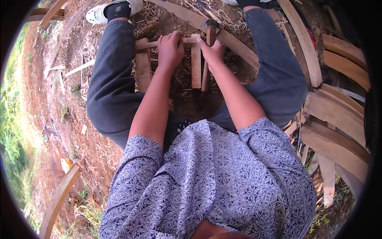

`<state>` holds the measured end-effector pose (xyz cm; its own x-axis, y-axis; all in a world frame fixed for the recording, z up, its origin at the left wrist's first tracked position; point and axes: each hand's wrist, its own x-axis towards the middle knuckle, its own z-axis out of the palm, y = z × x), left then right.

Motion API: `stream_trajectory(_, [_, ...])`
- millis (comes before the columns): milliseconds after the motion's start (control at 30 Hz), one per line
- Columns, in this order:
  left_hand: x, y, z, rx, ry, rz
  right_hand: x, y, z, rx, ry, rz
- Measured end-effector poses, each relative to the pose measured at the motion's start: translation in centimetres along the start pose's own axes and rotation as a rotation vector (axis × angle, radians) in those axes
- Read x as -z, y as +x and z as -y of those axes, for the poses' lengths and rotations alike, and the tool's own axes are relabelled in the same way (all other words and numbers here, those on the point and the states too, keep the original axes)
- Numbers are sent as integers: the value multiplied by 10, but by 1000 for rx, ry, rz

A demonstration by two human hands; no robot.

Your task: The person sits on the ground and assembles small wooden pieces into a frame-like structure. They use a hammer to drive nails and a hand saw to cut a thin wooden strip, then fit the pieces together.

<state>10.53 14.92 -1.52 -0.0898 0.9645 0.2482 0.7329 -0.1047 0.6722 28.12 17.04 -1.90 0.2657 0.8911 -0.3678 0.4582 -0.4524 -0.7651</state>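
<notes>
Between the legs (111,73), the left hand (171,49) grips a stick (149,44), the right hand (213,52) a hammer (211,35); the stick seems light, stiff: hold its middle.

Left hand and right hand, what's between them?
In the head view, part of the wooden stick and the light wooden strip it crosses lie between the left hand and right hand.
</notes>
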Motion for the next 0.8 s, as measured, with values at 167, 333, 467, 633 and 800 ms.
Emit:
stream_trajectory(167, [-5, 4, -4, -8, -14, -52, 2, -3, 7, -15, -3, -17])
stream_trajectory(333, [-8, 8, -6, -13, 31, -80, 0, -2, 9, -21, 7, -45])
stream_trajectory(467, [-9, 11, -4, -23, 42, -69, 0, -1, 8, 7, 131, -19])
stream_trajectory(633, [-9, 11, 0, 2, 34, -62, 3, -2, 14, -49, 83, 20])
stream_trajectory(800, [-11, 17, -2, -72, -11, -137, 5, 1, 15, -69, 213, 53])
